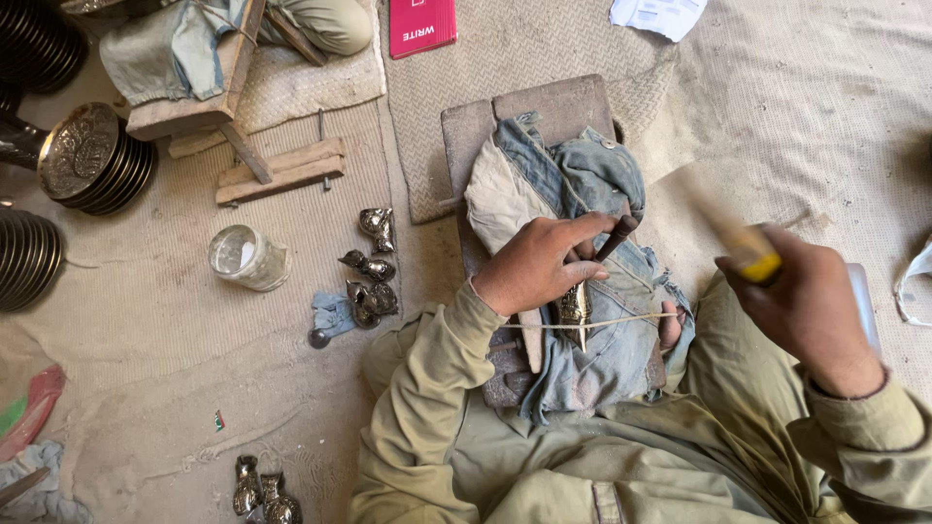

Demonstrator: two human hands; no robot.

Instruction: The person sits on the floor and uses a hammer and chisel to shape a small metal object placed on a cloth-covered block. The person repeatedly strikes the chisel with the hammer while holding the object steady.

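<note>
The person sits on the floor (155, 320) with a wooden block (544, 116) between the legs, padded with denim cloth (602, 184). The left hand (539, 262) presses a small metal piece (574, 309) down onto the cloth, fingers closed over it beside a dark tool handle (617, 236). The right hand (811, 306) is closed around a blurred stick with a yellow band (752, 260), raised to the right of the block. A thin rod (592, 323) lies across the cloth just under the piece.

Judging by the layout, the work looks partway through: one piece is on the block, while several similar pieces (372, 267) lie left of it and more (262, 495) sit nearer, bottom left.

Around them are a glass jar (248, 257), a blue rag (332, 312), stacked metal plates (92, 155) far left, wood scraps (282, 167) and a red booklet (422, 24). Nothing blocks either hand.
</note>
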